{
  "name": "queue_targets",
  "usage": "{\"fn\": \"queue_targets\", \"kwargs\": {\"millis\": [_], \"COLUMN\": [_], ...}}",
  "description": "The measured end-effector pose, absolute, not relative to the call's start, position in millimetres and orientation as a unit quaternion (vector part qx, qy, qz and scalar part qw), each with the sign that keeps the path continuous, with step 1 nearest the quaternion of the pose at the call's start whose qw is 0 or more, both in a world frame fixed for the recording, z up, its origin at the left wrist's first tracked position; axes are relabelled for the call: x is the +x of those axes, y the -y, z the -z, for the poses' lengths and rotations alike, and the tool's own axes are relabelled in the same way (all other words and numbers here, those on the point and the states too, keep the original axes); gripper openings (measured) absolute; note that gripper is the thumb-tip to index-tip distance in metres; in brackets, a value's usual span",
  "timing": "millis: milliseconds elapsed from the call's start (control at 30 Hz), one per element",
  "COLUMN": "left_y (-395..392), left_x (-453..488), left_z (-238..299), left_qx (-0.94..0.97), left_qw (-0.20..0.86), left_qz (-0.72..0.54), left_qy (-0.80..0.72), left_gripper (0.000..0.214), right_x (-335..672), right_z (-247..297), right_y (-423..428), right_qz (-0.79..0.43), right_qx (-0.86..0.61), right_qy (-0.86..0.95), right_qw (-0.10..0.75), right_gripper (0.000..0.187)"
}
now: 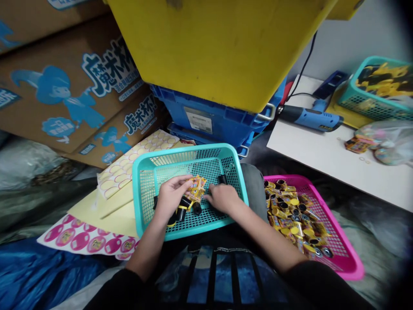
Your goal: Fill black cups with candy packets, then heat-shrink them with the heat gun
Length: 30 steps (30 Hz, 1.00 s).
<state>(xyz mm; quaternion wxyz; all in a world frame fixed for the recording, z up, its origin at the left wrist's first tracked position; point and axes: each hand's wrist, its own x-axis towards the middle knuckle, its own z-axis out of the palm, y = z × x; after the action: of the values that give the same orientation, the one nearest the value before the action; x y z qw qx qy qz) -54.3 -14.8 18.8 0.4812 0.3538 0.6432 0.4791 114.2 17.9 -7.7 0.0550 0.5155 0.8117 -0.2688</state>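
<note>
From the head view I see the left hand pinched shut on a yellow labelled piece inside the teal basket on the lap. The right hand lies knuckles-up beside it, and I cannot tell its grip. A pink basket sits to the right and sticker sheets to the left. Cardboard boxes, a yellow bin and a white table, seemingly carrying a blue tool, crowd in behind.

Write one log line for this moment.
left hand: holds small yellow-labelled black tube | right hand: near it | place: teal plastic basket | beside: pink plastic basket
</note>
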Motion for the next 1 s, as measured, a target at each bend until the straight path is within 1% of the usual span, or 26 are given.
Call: {"fn": "queue_targets", "kwargs": {"millis": [33, 67, 133, 200, 233, 267, 333, 400, 433, 500, 600, 800, 1000], "left_y": [15, 16, 17, 19, 19, 20, 21, 22, 22, 22, 22, 24, 25], "left_x": [-56, -57, -59, -62, -63, -65, -67, -67, -66, -64, -60, -57, -50], "left_z": [-18, -17, -16, -16, -16, -17, -19, -21, -23, -24, -24, -23, -21], "left_qx": [0.355, 0.354, 0.350, 0.346, 0.343, 0.339, 0.329, 0.319, 0.314, 0.312, 0.319, 0.330, 0.375], "left_qw": [0.474, 0.470, 0.466, 0.471, 0.477, 0.485, 0.504, 0.521, 0.523, 0.512, 0.485, 0.457, 0.430], "left_qz": [-0.467, -0.457, -0.452, -0.466, -0.474, -0.478, -0.472, -0.456, -0.452, -0.455, -0.474, -0.505, -0.501], "left_qy": [-0.657, -0.667, -0.675, -0.664, -0.656, -0.650, -0.644, -0.648, -0.651, -0.658, -0.663, -0.653, -0.650], "left_gripper": [0.029, 0.026, 0.025, 0.030, 0.034, 0.038, 0.042, 0.038, 0.036, 0.032, 0.033, 0.035, 0.027], "right_x": [109, 104, 98, 101, 106, 113, 130, 146, 151, 156, 151, 140, 139], "right_z": [13, 19, 27, 29, 28, 26, 20, 11, 7, 0, -6, -2, 2], "right_y": [-11, -4, 4, 3, -1, -6, -18, -29, -33, -36, -34, -29, -27], "right_qz": [0.247, 0.240, 0.253, 0.275, 0.303, 0.343, 0.460, 0.585, 0.628, 0.672, 0.667, 0.665, 0.667], "right_qx": [0.520, 0.520, 0.510, 0.487, 0.475, 0.467, 0.456, 0.434, 0.422, 0.401, 0.394, 0.388, 0.388], "right_qy": [-0.813, -0.815, -0.818, -0.826, -0.825, -0.815, -0.755, -0.655, -0.609, -0.547, -0.522, -0.521, -0.522], "right_qw": [0.083, 0.091, 0.078, 0.064, 0.043, 0.006, -0.099, -0.201, -0.238, -0.297, -0.357, -0.369, -0.363], "right_gripper": [0.033, 0.031, 0.029, 0.029, 0.030, 0.030, 0.031, 0.035, 0.037, 0.041, 0.039, 0.036, 0.033]}}
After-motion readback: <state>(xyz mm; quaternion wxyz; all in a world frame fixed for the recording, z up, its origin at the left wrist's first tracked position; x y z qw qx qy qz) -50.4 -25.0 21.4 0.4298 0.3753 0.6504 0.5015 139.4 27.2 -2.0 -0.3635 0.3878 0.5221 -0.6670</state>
